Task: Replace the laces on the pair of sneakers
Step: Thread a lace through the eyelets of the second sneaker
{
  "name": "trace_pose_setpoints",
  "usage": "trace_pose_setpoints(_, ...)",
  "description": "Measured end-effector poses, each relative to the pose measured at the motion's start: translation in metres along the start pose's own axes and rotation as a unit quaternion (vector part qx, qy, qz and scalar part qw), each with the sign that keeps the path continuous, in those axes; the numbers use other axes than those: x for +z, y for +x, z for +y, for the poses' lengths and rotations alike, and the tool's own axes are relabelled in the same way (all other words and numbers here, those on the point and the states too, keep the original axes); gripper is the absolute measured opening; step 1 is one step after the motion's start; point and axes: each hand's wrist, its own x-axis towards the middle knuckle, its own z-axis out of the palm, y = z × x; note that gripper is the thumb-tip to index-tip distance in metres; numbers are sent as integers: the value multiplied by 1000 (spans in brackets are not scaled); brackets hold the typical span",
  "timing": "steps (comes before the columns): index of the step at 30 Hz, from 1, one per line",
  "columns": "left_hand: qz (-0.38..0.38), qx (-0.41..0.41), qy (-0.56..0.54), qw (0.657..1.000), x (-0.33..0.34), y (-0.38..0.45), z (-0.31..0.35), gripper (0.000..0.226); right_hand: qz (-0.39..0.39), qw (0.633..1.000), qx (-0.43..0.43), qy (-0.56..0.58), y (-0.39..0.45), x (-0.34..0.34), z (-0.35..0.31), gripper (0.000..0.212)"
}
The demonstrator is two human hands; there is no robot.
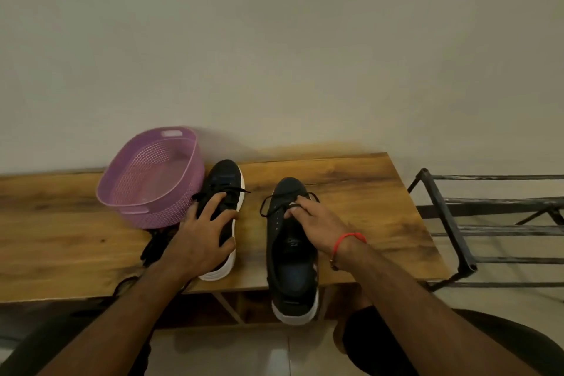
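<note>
Two sneakers — left hand [200, 235] atop one [224, 192]; right hand [317, 220] pinching other's lace [274, 203].

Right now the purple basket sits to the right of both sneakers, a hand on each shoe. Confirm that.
Not quite. The head view shows the purple basket to the left of both sneakers, touching the left sneaker. The rest holds: left hand on it, right hand on the right sneaker.

Both forearms reach forward and slightly inward. The left hand [198, 232] lies palm down with fingers spread wide, thumb out to the right. The right hand [317, 220] is palm down too, fingers curled and bunched at their tips, wrist bent.
</note>
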Motion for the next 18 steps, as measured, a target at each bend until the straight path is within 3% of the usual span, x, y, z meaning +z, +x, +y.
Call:
trace_pose_setpoints(4,10,-36,12,999,1,-18,-12,53,-37,998,-13,40,-3,24,-9,29)
trace_pose_setpoints(7,129,-48,-62,989,-1,-25,0,41,-22,998,-22,47,-1,22,-19,30)
trace_pose_setpoints(9,223,-19,-139,965,-10,-22,15,35,-48,993,-27,104,1,15,-24,33)
trace_pose_setpoints(10,235,2,-193,953,-17,-18,23,35,-68,989,-36,128,1,12,-27,34)
trace_pose_setpoints(14,92,153,-421,889,-33,-9,55,38,-137,972,-114,154,2,6,-33,36)
trace_pose_setpoints(16,55,154,-492,855,-34,-8,64,39,-132,971,-144,135,4,-1,-37,37)
trace_pose_setpoints(18,76,119,-514,846,-35,-4,67,37,-75,980,-148,111,10,-12,-40,39)
